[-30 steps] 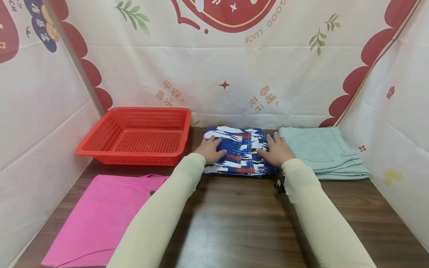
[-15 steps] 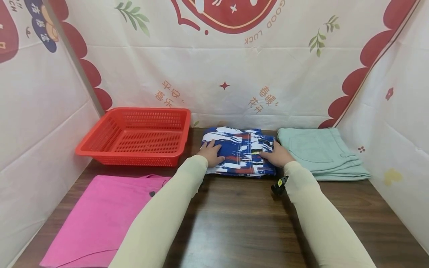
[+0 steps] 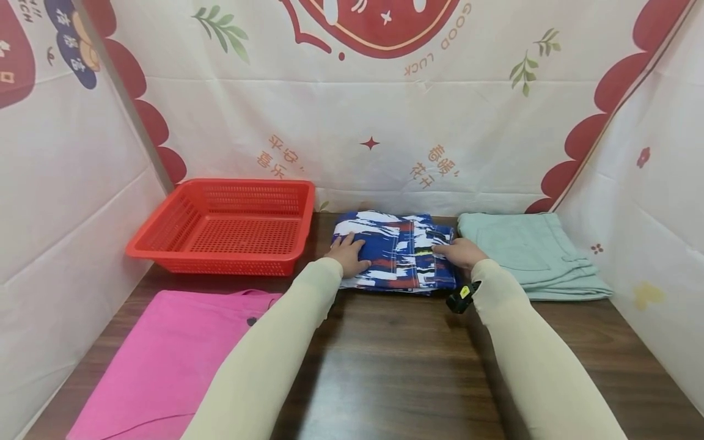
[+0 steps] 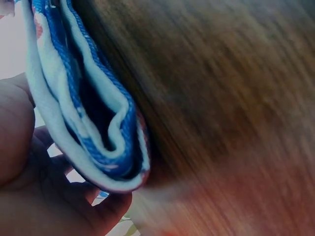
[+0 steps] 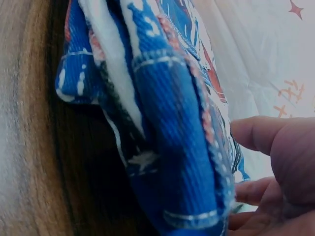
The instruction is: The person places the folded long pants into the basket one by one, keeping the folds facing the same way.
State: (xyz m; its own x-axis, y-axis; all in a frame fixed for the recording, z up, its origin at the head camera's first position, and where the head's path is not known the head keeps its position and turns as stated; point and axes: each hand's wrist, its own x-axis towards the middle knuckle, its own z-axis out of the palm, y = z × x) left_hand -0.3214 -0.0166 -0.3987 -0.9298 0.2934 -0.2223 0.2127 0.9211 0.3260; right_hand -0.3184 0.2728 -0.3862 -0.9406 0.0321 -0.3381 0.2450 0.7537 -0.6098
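A folded pair of blue, white and red patterned jeans (image 3: pixel 404 253) lies on the table near the back wall. On its left part rests my left hand (image 3: pixel 345 253), fingers spread. The left wrist view shows the layered fold (image 4: pixel 113 147) of the jeans beside that hand's fingers. My right hand (image 3: pixel 462 252) grips the right edge, thumb on top and the other fingers mostly hidden behind it. Up close in the right wrist view, a denim belt loop (image 5: pixel 177 137) stands out along the waistband side, with the thumb (image 5: pixel 256 132) at the cloth.
A red perforated plastic basket (image 3: pixel 247 260) stands at the back left. Folded mint-green jeans (image 3: pixel 517 244) lie right beside the right hand. In front of the basket is a folded pink garment (image 3: pixel 165 354), partly under the left forearm. Printed white cloth walls (image 3: pixel 341 122) enclose the table.
My right hand has shifted from lying spread on the jeans to gripping their right edge. The left hand has barely moved and stays on the left part.
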